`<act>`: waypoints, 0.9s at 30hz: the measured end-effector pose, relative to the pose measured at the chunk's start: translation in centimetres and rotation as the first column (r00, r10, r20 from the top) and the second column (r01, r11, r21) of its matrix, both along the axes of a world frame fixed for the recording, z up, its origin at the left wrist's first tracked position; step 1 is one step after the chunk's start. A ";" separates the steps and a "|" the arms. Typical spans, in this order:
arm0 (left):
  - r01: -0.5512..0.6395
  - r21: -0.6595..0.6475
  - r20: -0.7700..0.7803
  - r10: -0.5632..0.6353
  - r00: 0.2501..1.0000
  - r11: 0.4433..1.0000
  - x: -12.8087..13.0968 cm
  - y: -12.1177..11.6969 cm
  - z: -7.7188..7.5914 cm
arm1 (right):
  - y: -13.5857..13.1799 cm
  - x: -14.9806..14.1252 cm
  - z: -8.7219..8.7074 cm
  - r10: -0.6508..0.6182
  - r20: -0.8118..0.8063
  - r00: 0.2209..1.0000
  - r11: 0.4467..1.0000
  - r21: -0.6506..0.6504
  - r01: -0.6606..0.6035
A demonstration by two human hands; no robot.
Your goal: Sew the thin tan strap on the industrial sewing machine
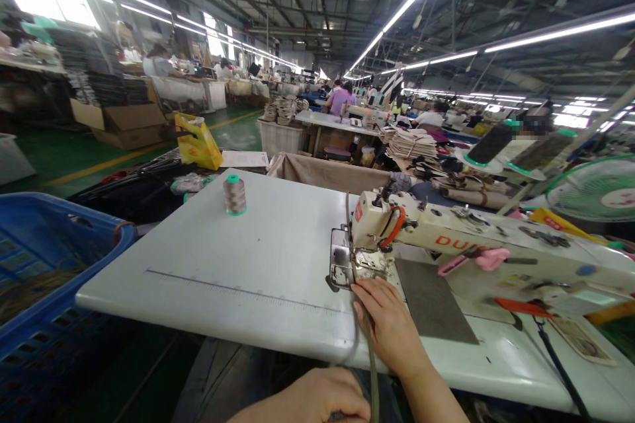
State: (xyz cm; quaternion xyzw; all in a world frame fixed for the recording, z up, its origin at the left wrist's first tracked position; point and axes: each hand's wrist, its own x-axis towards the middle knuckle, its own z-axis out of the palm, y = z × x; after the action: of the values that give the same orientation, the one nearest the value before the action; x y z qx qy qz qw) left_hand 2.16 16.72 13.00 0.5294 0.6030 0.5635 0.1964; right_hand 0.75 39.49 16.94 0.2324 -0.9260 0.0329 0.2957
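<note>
Head view, obs. 1.

A: Right hand (389,324) lies flat on the counter (238,258) near its front edge, fingertips pressing a narrow olive strap (370,350) just before the presser foot (364,264) of the sewing machine (476,238). Grip there: fingers together, pressing down, not pinching.

B: And the left?

A: Left hand (312,400) sits below the counter's front edge, closed around the strap's trailing length; the lower part is cut off by the frame, so how firm the hold is cannot be told.

B: Strap path?

A: Runs from the left hand up over the front edge, under the right fingertips, into the foot. A grey felt pad (431,301) lies just right of it, a thread spool (234,195) well apart toward the far left corner.

B: Handling note?

A: Judgement: keep the strap straight and in line with the foot, light even tension from below, fingertips clear of the needle; any sideways pull would likely skew the seam.
</note>
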 end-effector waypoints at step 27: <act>-0.215 -0.302 0.371 0.322 0.871 0.929 1.4 2.4 1.6 | -0.3 0.6 0.2 0.005 0.076 0.997 0.991 -0.135 0.005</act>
State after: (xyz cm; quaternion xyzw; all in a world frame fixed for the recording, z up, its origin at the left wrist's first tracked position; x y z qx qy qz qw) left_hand 3.56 19.16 14.60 0.2791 0.6819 0.6038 0.3043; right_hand 1.39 39.22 17.15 0.2104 -0.9323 0.1042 0.2752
